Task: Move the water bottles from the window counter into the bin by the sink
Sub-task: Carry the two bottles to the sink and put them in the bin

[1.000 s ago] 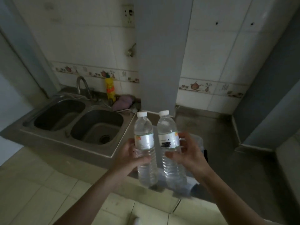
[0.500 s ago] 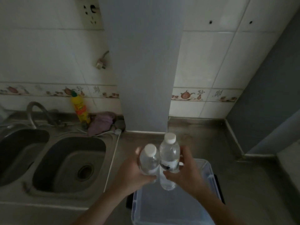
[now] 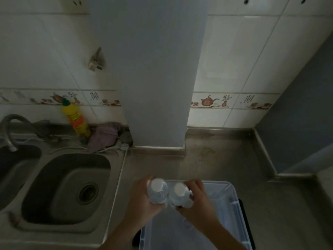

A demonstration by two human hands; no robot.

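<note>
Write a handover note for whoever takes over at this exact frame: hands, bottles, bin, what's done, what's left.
Left hand: shut on the left bottle.
Right hand: shut on the right bottle.
Both bottles are upright, side by side, caps up, held over the near-left corner of the clear bin on the counter right of the sink.
Done: bottles carried to the bin.
Left: lower and release them.

Left of the sink basin (image 3: pixel 66 188), a 2nd basin (image 3: pixel 16 170) is cropped by frame edge; bin (image 3: pixel 232 210) cropped at bottom.
</note>
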